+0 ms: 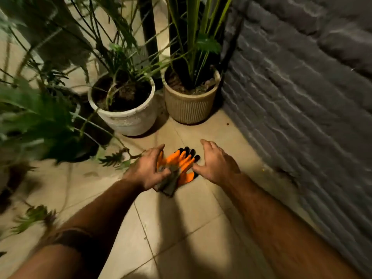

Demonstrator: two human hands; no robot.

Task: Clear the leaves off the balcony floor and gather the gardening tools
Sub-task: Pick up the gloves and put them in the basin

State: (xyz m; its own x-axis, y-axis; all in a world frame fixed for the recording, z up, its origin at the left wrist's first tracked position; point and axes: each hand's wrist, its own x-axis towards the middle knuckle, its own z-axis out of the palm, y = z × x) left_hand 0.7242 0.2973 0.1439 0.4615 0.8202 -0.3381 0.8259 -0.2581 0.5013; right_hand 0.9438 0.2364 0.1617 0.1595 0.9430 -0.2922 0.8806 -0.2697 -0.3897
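The floor is made of big pale beige tiles (pixel 177 224), and a rough dark grey brick wall (pixel 302 97) runs along the right side.

On the far left, blurry green leafy plants (pixel 36 117) hang over the floor. A few small green leaves (pixel 34 216) lie on the tiles near the bottom left, and some more fern-like leaves (pixel 112 159) lie just left of the hands.

Next comes a round white plant pot (pixel 128 119) with dark soil and thin green stems in it. Just beside it, on its right, stands a ribbed beige plant pot (pixel 190 109) with tall green stalks. This one sits in the corner, close to the wall.

In front of the pots, the left hand (pixel 148 170) has its fingers curled around a pair of orange gardening gloves with black fingertips and grey cuffs (pixel 179 168). It grips them near the wrist end. The gloves lie flat on the tiles, stacked together. Their long side runs from the grey cuffs, close to the person, up and to the right. The black fingertips point away, toward the beige pot.

The right hand (pixel 216 164) is just right of the gloves. Its fingers are straight and spread, and it holds nothing. Its thumb is very close to the gloves, but I cannot tell if it touches them.
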